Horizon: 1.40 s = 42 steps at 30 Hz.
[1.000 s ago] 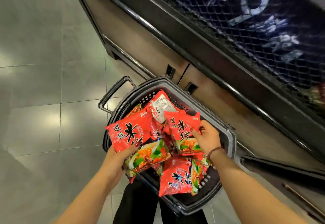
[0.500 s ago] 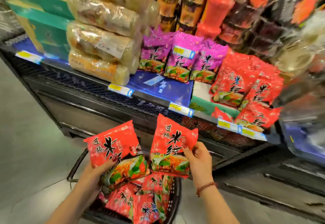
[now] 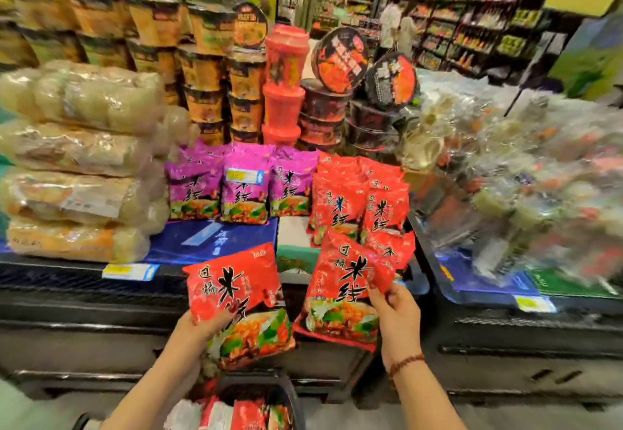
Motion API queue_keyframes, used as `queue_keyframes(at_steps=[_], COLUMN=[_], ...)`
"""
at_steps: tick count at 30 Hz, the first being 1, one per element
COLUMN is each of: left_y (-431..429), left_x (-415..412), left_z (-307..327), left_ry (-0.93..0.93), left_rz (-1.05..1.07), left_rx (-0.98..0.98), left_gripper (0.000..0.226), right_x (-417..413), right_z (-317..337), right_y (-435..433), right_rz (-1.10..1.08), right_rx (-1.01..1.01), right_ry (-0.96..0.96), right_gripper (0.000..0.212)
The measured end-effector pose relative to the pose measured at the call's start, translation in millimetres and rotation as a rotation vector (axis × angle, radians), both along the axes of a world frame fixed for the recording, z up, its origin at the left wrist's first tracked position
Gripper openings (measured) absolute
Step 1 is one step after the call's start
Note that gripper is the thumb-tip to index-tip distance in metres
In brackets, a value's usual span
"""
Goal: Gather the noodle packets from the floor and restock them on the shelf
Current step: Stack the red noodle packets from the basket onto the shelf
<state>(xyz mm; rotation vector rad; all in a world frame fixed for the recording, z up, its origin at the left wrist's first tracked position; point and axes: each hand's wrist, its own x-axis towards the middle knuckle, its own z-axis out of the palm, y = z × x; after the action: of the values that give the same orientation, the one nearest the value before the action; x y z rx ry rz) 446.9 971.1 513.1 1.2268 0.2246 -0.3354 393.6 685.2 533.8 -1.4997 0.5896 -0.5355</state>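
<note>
In the head view I stand at the shelf [image 3: 67, 281] with a red noodle packet in each hand. My left hand [image 3: 199, 325] grips the left packet [image 3: 236, 294] at its lower left edge. A few fingers are curled onto the printed face, and the rest are behind it where I cannot see them. My right hand [image 3: 394, 315] pinches the right packet [image 3: 340, 288] by its right edge, fingertips [image 3: 374, 283] pressed on the front.

Both packets are tilted and held in the air in front of the shelf's front lip. They are just below the red stack [image 3: 350, 200] of the same kind, which stands beside the purple packets [image 3: 242, 186]. The right packet overlaps the lowest of that stack in my sight, and I cannot tell whether they touch. At my feet the basket [image 3: 256, 381] holds spare packets [image 3: 247, 412], also red.

I judge this to be the restocking step, with two packets brought up and not yet placed. Next I need to carry them forward over the lip and set them upright against the red stack, faces outward and clear of the purple row. The right one is nearer, so it should go first. The stack leans loosely, so a hard push could topple it.
</note>
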Motion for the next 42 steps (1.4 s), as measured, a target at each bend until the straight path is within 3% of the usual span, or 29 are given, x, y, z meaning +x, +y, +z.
queue_keyframes(at_steps=[6,11,14,16,18,20,22,25,28,31,34,37,42], left_y=[-48.2,-71.1,-77.8,-80.3,-81.4,-82.9,-85.2,-90.9,-97.8,-103.7,-108.7,-112.2,-122.4], left_x=[33.3,49.9,52.9,55.1,56.3,57.4,59.4,63.0,68.7,74.3,80.3,85.1,91.4], left_z=[16.6,20.1,19.1,15.6,10.9,7.4,4.5,3.1,3.2,7.9,11.1,11.7,13.7], left_ry=[-0.005,0.010,-0.011,0.010,0.033,0.043,0.042,0.044,0.018,-0.004,-0.008,0.002,0.043], left_rz=[-0.019,0.034,0.039,0.051,0.066,0.077,0.077,0.087,0.072,0.057,0.023,0.022,0.005], left_rx=[0.011,0.040,0.070,0.075,0.080,0.112,0.153,0.157,0.155,0.170,0.185,0.195,0.173], left_gripper=[0.089,0.062,0.073,0.057,0.051,0.064,0.066,0.063,0.072,0.073,0.073,0.073,0.056], right_x=[63.8,115.9,137.5,146.1,150.4,151.4,150.4,151.0,167.1,182.9,180.2,167.2,166.9], right_z=[20.0,18.8,9.3,-3.0,-17.6,-26.3,-31.4,-28.0,-30.7,-35.3,-51.1,-65.1,-57.4], right_y=[-55.1,-74.5,-75.8,-77.1,-78.4,-77.3,-73.7,-70.4,-69.9,-70.2,-71.4,-67.6,-69.5], right_rz=[0.046,0.134,0.207,0.266,0.308,0.308,0.261,0.251,0.464,0.641,0.737,0.726,0.747], right_rx=[-0.020,-0.119,-0.210,-0.294,-0.413,-0.537,-0.719,-1.223,-1.526,-1.585,-1.515,-1.377,-1.318], right_ry=[-0.034,0.033,0.112,0.201,0.262,0.279,0.232,0.016,-0.006,0.207,0.350,0.356,0.338], right_gripper=[0.010,0.008,0.009,0.010,0.013,0.011,0.042,0.072,0.073,0.070,0.068,0.071,0.064])
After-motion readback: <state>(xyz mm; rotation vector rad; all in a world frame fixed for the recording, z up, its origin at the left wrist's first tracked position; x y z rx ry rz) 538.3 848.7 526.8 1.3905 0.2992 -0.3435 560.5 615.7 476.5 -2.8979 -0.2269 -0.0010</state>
